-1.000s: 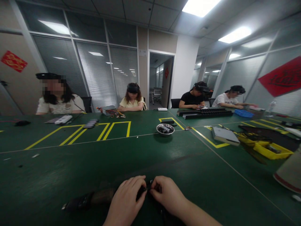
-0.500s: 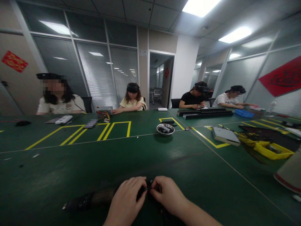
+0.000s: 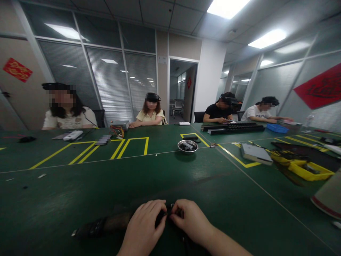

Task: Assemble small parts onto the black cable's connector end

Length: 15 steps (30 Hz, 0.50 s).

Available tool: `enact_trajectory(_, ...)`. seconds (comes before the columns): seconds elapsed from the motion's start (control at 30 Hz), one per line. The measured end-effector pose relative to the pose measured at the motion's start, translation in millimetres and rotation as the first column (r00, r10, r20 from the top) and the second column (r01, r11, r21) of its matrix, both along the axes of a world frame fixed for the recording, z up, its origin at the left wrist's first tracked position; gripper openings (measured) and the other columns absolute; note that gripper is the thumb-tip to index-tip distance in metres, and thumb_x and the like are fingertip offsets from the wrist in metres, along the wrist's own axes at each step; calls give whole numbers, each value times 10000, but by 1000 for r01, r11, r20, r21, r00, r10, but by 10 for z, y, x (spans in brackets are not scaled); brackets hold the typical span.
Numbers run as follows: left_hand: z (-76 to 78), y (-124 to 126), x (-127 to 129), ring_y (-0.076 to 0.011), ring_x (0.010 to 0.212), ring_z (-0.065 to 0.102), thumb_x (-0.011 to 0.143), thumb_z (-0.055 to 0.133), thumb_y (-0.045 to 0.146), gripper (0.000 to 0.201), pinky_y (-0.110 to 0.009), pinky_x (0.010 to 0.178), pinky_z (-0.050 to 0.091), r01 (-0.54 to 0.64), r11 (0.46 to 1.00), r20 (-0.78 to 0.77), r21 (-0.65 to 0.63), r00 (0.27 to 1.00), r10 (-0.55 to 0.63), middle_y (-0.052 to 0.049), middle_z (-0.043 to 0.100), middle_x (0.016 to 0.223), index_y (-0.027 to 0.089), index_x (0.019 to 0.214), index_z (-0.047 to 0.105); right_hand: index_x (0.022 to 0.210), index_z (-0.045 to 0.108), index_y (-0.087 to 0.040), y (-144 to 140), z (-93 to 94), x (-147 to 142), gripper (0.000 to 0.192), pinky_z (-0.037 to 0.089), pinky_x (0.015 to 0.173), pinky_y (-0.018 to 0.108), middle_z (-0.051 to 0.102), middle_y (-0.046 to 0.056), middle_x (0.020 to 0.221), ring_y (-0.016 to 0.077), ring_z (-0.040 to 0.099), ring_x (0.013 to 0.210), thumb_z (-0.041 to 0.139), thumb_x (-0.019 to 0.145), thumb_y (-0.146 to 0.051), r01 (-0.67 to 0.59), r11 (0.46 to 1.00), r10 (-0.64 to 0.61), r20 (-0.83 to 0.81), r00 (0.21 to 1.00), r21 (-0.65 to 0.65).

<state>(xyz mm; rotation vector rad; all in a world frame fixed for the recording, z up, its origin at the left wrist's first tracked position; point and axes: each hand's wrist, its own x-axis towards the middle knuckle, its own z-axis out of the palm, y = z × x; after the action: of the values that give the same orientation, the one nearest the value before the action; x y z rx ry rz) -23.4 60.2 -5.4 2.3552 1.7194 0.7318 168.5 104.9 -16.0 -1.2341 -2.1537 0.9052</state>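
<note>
Left hand (image 3: 144,227) and right hand (image 3: 188,220) meet fingertip to fingertip at the green table's (image 3: 213,192) near edge, both pinching a small dark part (image 3: 162,215), seemingly a connector, largely hidden between them.

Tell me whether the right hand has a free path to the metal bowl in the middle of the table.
Probably yes: bare green table lies between the right hand and the metal bowl, though it sits far off.

Table (image 3: 80,192): matt green mat, scuffed. Bowl (image 3: 188,146): shiny metal. Tray (image 3: 311,170): yellow plastic.
</note>
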Motion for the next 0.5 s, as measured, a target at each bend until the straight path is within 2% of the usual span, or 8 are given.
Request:
enact_trajectory(0.13, 32, -6, 4, -210, 1071, 589, 840, 503, 211, 171, -371, 917, 450, 20, 1000, -16, 7, 1000, -20, 3, 648, 1155, 279, 935, 627, 770, 659, -190, 2, -13, 2, 26, 364, 598, 191, 644, -26, 723, 113, 558, 660, 652, 766, -166, 7, 1000, -7, -2, 1000, 16)
enact_trajectory(0.33, -62, 18, -19, -217, 1069, 590, 842, 503, 223, 262, -381, 933, 448, -23, 999, 6, 29, 1000, 23, -30, 641, 1164, 262, 1086, 589, 786, 662, -192, 3, -27, 2, 22, 370, 605, 196, 650, -20, 740, 118, 561, 669, 656, 773, -174, 12, 1000, -12, 12, 1000, 6)
enact_trajectory(0.5, -23, -6, -8, -216, 1090, 576, 834, 484, 191, 173, -382, 927, 441, -6, 1000, -10, -11, 1000, 6, -15, 635, 1175, 256, 942, 603, 786, 657, -188, 11, -18, 0, 24, 362, 590, 195, 643, -19, 724, 116, 557, 654, 650, 772, -169, 7, 1000, -7, 18, 1000, -9)
